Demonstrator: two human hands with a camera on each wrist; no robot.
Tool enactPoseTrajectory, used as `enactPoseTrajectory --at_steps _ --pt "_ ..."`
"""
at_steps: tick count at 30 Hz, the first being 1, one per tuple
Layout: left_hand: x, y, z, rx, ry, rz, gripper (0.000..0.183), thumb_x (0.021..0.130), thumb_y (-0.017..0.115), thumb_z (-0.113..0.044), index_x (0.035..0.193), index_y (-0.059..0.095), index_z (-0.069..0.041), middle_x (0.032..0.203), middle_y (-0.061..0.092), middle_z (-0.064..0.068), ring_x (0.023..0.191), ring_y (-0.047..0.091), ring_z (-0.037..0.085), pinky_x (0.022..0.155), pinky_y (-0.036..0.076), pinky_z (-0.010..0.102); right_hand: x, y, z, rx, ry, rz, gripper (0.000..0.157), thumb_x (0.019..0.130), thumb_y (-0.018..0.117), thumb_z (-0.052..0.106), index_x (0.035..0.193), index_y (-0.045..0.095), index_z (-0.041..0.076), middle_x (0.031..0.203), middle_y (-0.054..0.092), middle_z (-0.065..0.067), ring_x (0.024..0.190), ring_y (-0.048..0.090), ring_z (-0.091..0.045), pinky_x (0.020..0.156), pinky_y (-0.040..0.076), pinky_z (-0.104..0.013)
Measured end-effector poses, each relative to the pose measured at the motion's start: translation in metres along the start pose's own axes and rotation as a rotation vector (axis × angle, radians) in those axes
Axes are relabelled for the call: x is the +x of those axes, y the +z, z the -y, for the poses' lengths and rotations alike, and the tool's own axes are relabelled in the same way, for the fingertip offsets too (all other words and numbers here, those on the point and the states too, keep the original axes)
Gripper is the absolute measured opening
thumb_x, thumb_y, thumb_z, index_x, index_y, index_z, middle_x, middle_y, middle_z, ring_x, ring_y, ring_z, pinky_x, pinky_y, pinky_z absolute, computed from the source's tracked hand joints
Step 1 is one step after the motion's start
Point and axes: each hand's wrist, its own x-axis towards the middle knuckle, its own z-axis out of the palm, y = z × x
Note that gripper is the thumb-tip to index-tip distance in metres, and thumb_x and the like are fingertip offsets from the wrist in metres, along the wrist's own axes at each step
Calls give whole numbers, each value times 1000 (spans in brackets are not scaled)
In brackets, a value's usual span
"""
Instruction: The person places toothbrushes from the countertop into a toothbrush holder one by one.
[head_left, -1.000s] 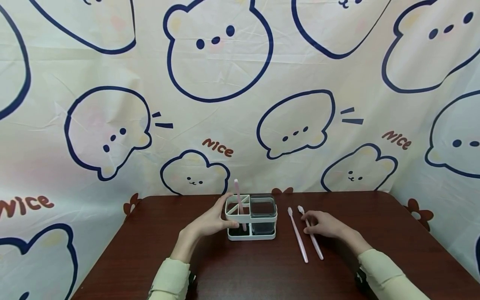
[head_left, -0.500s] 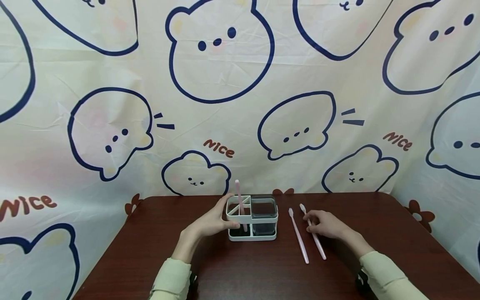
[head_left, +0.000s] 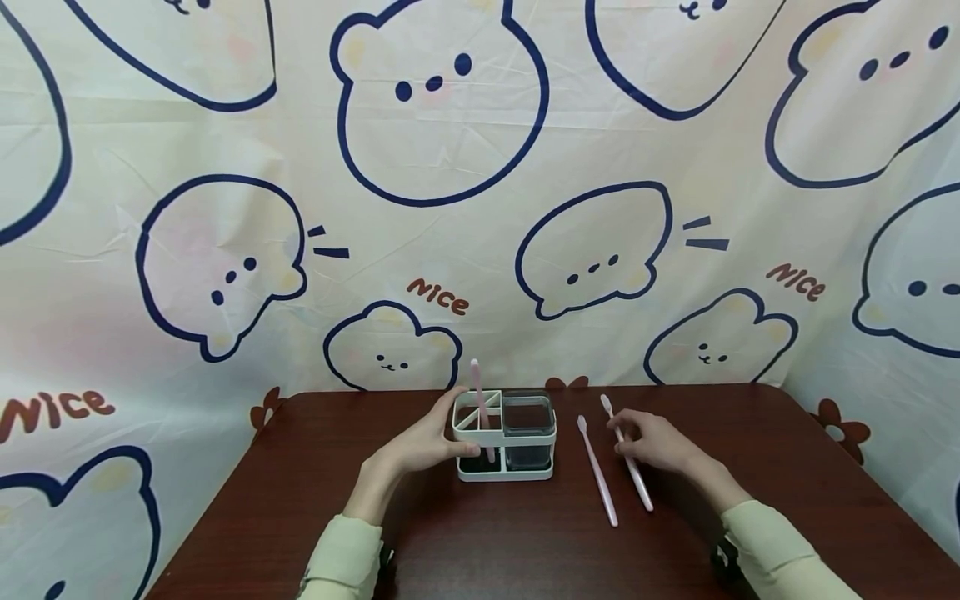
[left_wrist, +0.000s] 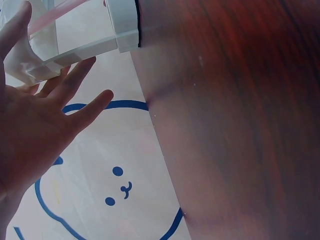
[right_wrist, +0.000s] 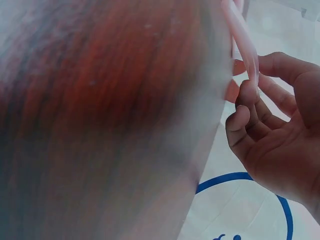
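Observation:
My left hand [head_left: 416,442] grips the left side of a white toothbrush holder [head_left: 506,477], thumb in front and fingers behind. One pink toothbrush [head_left: 475,371] stands in a left compartment of the holder, leaning slightly. In the left wrist view, the thumb and fingers of that hand span the holder's frame [left_wrist: 87,50]. With thumb and fingertips my right hand [head_left: 660,440] pinches a second pink toothbrush [head_left: 637,482], bristle head pointing away. The right wrist view shows its handle [right_wrist: 245,45] between the fingers. A third toothbrush [head_left: 598,475] lies on the table just left of it.
A dark cup or insert [head_left: 527,414] sits in the holder's right part. The brown wooden table [head_left: 480,550] ends at a back edge close behind the holder. A cartoon-printed cloth [head_left: 480,242] hangs behind and at both sides.
My right hand has shifted slightly away from me and up, moving the pinched toothbrush with it. The left hand and the holder stay in place.

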Motion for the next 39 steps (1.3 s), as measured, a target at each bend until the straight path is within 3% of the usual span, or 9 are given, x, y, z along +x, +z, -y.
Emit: enactPoseTrajectory --at_steps 18,39 --pt "1 1 0 0 4 -12 92 84 79 -27 156 21 -21 159 26 8 142 33 29 115 26 64 3 -13 32 10 -58 -110 34 92 64 8 126 59 8 86 57 -5 64 57 -16 55 52 -29" --pt "1 0 0 -8 12 -4 92 84 80 -27 156 22 -21 157 29 8 141 34 29 114 27 64 4 -21 81 -61 -202 -239 36 92 67 12 127 58 12 88 63 -1 72 58 -13 60 51 -25"
